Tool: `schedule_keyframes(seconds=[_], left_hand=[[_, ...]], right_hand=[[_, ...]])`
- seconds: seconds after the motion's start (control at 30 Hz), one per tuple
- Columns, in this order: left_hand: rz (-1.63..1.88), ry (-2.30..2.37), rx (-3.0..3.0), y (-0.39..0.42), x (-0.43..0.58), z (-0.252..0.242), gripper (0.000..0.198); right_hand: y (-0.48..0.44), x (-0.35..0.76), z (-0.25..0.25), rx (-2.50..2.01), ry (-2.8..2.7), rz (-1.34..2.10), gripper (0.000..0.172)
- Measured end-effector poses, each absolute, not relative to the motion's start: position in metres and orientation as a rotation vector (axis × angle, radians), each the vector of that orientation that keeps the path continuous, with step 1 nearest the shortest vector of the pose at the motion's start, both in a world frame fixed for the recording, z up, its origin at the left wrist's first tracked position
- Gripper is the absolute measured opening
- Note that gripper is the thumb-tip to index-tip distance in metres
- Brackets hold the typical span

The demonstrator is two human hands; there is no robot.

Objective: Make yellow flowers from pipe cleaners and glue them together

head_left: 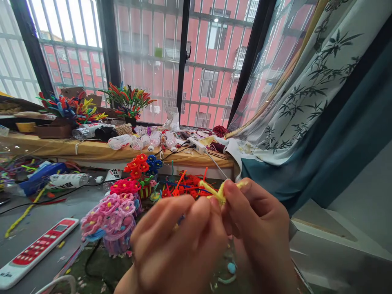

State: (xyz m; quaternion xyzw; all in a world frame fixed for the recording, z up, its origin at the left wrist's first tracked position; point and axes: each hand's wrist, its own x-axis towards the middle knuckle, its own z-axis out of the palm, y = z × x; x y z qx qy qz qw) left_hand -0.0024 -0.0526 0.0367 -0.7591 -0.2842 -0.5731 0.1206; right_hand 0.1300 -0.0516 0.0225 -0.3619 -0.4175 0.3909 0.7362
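A small piece of fuzzy yellow pipe cleaner (219, 195) is pinched between my two hands, low and right of the middle of the view. My left hand (183, 241) is slightly blurred, its fingers curled and their tips at the lower side of the yellow piece. My right hand (257, 220) has thumb and fingers pressed together on the same piece. One yellow end sticks out to the left, and another shows above the right fingers. The fingers hide part of the piece. Behind the hands lie red pipe-cleaner shapes (191, 183).
Pink flower bunches (118, 216) and red flowers (136, 165) stand left of my hands. A white and red remote (38, 251) lies at the lower left near a bottle (72, 180). Bottles and a power strip (197, 145) occupy the window ledge (183, 159). Curtains hang at right.
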Motion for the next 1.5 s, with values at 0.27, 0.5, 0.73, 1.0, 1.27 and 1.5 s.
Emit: schedule_keyframes(seconds=[0.27, 0.5, 0.73, 1.0, 1.27, 1.5], left_hand=[[-1.974, -1.159, -2.843, -0.034, -0.002, 0.038, 0.014], [-2.505, -1.330, -2.785, -0.040, 0.010, 0.031, 0.009], [-2.115, -0.946, -2.317, -0.040, 0.016, 0.021, 0.016], [-2.109, -1.043, -2.577, -0.039, 0.009, 0.033, 0.012], [-2.422, -1.232, -2.726, -0.041, 0.008, 0.032, 0.023], [-2.060, -1.071, -2.182, -0.039, 0.009, 0.028, 0.016]], right_hand=[[-0.045, 0.137, 0.022, -0.625, -1.023, 0.871, 0.031], [-0.043, 0.135, 0.020, -0.632, -1.043, 0.869, 0.032], [-0.044, 0.136, 0.019, -0.717, -0.938, 0.926, 0.037], [-0.046, 0.139, 0.023, -0.642, -1.010, 1.011, 0.034], [-0.038, 0.142, 0.021, -0.647, -1.124, 1.005, 0.028], [-0.043, 0.143, 0.024, -0.850, -1.407, 0.172, 0.021]])
